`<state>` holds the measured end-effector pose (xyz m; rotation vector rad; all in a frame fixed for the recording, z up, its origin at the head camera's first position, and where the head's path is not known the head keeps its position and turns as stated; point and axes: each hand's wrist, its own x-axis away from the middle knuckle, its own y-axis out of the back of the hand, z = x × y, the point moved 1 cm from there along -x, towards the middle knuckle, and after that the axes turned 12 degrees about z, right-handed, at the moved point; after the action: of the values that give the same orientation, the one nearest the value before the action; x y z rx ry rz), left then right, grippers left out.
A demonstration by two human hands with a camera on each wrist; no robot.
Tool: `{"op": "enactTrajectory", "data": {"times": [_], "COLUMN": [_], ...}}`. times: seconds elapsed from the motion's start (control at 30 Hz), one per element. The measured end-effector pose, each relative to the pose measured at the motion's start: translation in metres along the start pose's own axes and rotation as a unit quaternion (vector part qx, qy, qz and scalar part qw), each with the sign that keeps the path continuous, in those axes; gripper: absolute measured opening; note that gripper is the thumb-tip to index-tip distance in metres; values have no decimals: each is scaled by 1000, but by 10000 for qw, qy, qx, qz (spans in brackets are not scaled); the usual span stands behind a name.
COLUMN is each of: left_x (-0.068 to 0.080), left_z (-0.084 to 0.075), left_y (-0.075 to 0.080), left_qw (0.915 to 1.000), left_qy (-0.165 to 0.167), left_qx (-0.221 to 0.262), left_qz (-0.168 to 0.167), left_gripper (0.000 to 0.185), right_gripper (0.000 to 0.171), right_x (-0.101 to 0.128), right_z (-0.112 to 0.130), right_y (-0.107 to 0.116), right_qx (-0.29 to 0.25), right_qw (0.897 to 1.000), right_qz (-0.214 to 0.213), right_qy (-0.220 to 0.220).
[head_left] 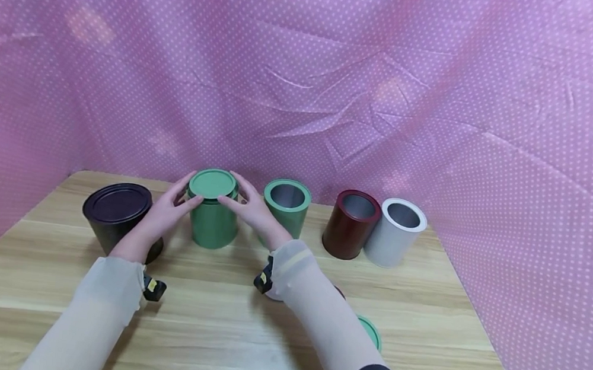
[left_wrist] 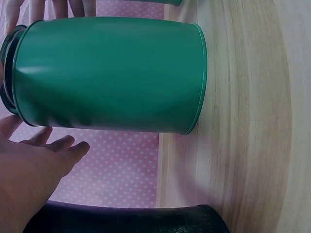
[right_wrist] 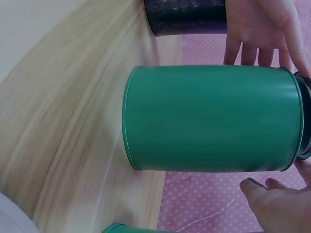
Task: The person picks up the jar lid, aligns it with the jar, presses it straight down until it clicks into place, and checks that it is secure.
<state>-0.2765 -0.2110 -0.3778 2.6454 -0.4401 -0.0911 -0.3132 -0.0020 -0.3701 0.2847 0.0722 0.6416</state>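
Left hand and right hand touching the green lid with fingertips at its rim, fingers nearly straight, lid sitting on the upright green tin between them on the desk, black tin standing just left of the left fingers, open green tin just beyond the right fingers.

The green tin stood upright on the wooden table, just right of the black lidded tin and left of an open green tin. It was a plain round canister, and its green lid sat flat on top, closing it.
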Motion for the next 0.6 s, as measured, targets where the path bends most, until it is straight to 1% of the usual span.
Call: {"op": "enactTrajectory", "data": {"times": [0.1,0.23,0.43,0.6], "left_x": [-2,2,5,5], "left_z": [1,-1,-1,1], "left_y": [-1,-4,-8,-10], "left_qw": [9999,9999,9999,10000], "left_qy": [28,-18,-96,-49], "left_qx": [96,167,77,-31], "left_qz": [32,8,-73,-74], "left_gripper": [74,75,76,76], "right_gripper": [69,69,69,70], "right_x": [-2,-2,-1,-1], "right_z": [-2,-4,-7,-11], "right_y": [2,1,1,1], "right_qx": [-49,-12,43,132], "right_qw": [10000,10000,9998,9997], "right_qz": [49,71,146,164], "right_qy": [-4,-32,-85,-106]}}
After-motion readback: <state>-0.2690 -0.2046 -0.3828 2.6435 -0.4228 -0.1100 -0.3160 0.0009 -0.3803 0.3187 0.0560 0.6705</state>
